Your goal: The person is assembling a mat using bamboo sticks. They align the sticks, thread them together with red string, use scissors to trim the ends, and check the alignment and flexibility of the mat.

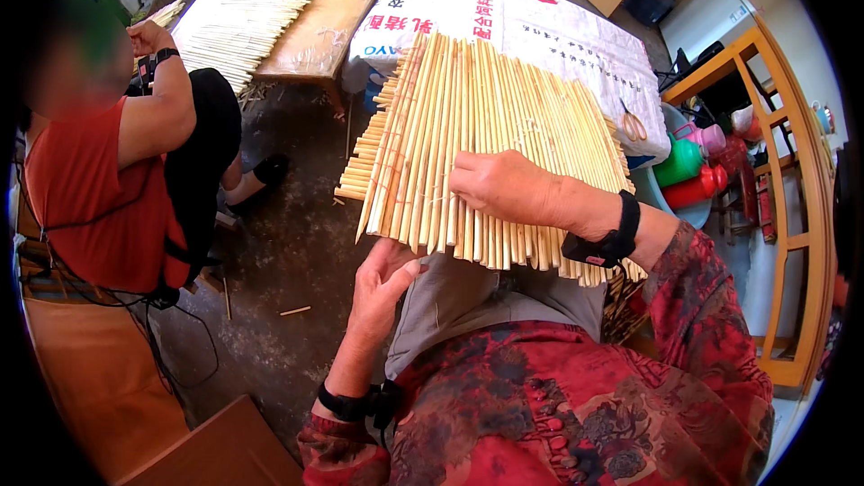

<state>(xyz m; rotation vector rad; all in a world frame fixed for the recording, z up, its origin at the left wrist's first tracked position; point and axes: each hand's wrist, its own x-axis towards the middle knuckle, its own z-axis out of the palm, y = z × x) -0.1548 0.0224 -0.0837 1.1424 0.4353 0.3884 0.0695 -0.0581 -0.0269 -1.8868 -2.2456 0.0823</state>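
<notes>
A mat of pale, straw-like sticks (504,108), bound with thin reddish thread, rests over my lap and against the table covered in white printed sacking (576,36). My right hand (504,184) is on the mat's face, fingers curled and pinched among the sticks; what they hold is too small to name. My left hand (382,279) is at the lower left edge, its fingertips partly hidden beneath the sticks and the thumb bent inward; what it grips is unclear. Orange-handled scissors (634,126) lie on the sacking, right of the mat.
A co-worker in red (99,189) sits at my left by a wooden table (333,9) bearing another stick mat (234,36). Cables (180,351) trail there. Coloured plastic jugs (684,162) in a tub and a wooden frame (792,243) stand at my right. Loose sticks (295,310) lie on the floor.
</notes>
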